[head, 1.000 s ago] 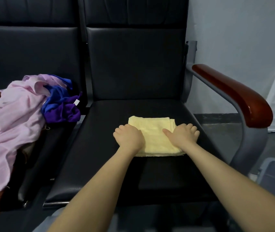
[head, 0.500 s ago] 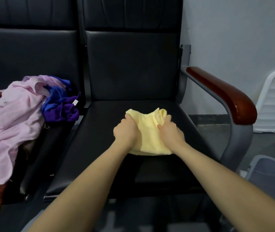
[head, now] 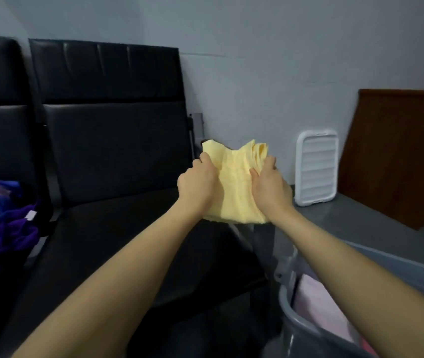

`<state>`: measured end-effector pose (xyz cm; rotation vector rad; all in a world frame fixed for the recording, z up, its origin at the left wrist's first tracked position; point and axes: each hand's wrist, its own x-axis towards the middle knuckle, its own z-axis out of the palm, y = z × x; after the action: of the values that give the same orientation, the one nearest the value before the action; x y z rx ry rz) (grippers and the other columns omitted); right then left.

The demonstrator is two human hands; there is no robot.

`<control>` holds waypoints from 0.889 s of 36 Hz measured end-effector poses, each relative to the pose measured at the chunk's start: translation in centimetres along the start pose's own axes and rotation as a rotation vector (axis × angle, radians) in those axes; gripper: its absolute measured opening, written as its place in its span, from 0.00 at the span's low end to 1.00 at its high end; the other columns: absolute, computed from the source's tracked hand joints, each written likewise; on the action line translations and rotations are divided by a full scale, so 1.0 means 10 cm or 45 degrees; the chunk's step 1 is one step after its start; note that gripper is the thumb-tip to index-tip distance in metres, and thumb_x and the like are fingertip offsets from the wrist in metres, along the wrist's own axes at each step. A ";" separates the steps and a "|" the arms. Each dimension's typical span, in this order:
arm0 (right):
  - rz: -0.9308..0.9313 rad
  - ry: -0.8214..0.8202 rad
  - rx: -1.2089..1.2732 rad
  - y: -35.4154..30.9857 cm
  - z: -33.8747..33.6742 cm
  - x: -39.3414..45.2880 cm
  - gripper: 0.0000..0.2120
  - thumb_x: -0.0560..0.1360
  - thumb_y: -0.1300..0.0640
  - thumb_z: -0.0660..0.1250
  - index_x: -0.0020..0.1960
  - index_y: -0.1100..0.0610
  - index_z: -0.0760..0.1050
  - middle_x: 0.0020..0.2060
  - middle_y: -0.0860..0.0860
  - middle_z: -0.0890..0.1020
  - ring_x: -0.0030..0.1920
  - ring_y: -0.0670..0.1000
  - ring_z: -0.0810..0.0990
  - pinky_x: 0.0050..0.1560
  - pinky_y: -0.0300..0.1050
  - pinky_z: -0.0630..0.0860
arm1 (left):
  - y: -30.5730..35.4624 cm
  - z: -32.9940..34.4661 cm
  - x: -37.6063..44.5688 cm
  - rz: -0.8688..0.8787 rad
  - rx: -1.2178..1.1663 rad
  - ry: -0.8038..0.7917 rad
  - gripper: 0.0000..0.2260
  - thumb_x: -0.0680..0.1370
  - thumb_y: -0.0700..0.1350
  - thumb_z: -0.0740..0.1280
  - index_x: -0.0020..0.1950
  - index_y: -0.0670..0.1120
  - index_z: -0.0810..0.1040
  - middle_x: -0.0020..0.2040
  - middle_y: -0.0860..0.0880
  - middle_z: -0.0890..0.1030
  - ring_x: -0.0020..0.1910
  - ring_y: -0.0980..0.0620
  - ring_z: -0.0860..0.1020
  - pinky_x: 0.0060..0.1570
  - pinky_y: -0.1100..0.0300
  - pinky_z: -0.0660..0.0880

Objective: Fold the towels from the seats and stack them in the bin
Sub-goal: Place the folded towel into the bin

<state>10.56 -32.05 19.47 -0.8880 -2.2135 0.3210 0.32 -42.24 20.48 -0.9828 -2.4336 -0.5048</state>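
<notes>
Both hands are clamped on the folded yellow towel (head: 236, 187), the left hand (head: 198, 186) gripping its left edge and the right hand (head: 270, 188) its right. The towel hangs lifted above the black seat (head: 117, 244), near its right edge. The grey bin (head: 306, 332) stands right of the seat, pink cloth (head: 316, 301) inside.

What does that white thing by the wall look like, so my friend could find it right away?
Start at the black seat and look right along the grey wall, past the yellow towel that both hands hold. The white slatted panel stands on the floor, leaning on the wall. Beside it is a brown wooden board, but only the panel is white with ridges.
</notes>
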 end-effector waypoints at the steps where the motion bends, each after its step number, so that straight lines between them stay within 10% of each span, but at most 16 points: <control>1: 0.038 0.021 -0.030 0.15 -0.13 0.00 0.17 0.82 0.50 0.53 0.62 0.62 0.60 0.54 0.59 0.78 0.51 0.63 0.78 0.41 0.50 0.67 | 0.21 0.02 0.03 0.065 -0.022 -0.002 0.07 0.82 0.42 0.54 0.58 0.41 0.66 0.49 0.45 0.75 0.36 0.48 0.73 0.31 0.56 0.65; 15: 0.485 0.118 -0.242 2.10 -0.79 -0.27 0.17 0.82 0.49 0.54 0.63 0.61 0.62 0.55 0.59 0.78 0.52 0.62 0.78 0.48 0.54 0.72 | 2.23 0.88 -0.25 0.537 -0.355 -0.290 0.08 0.83 0.41 0.51 0.60 0.40 0.65 0.55 0.42 0.75 0.48 0.41 0.78 0.38 0.54 0.67; 32: 0.961 -0.264 0.145 4.25 0.56 -0.87 0.11 0.76 0.62 0.61 0.51 0.60 0.57 0.48 0.66 0.77 0.49 0.67 0.77 0.44 0.51 0.70 | 2.79 3.24 -0.95 0.289 -0.272 -1.024 0.10 0.82 0.41 0.48 0.60 0.41 0.63 0.58 0.42 0.75 0.54 0.40 0.76 0.51 0.47 0.73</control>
<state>32.35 -6.70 -8.70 -1.6634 -1.9238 0.9121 17.34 -12.62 -6.93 -1.8050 -2.9155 -0.3264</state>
